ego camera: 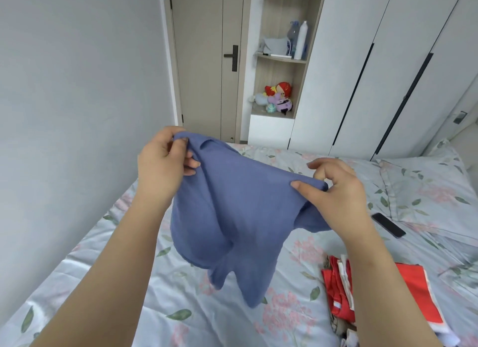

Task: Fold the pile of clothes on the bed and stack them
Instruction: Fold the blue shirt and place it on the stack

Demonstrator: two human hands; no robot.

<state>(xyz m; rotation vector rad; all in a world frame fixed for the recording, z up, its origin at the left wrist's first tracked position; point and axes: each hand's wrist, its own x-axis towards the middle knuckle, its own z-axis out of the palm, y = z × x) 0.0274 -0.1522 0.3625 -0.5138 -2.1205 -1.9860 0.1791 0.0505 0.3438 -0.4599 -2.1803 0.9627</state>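
Observation:
A blue shirt (232, 217) hangs in the air above the bed (181, 315), its lower part dangling just over the sheet. My left hand (160, 163) grips its upper left edge near the collar. My right hand (336, 191) pinches the upper right edge between thumb and fingers. A pile of red and white clothes (341, 289) lies on the bed at the lower right, partly hidden by my right forearm.
A black phone (388, 225) lies on the floral sheet near the pillow (426, 186) at the right. A wall runs along the bed's left side. A door (207, 62), a shelf niche with toys (279, 98) and wardrobe doors stand beyond the bed.

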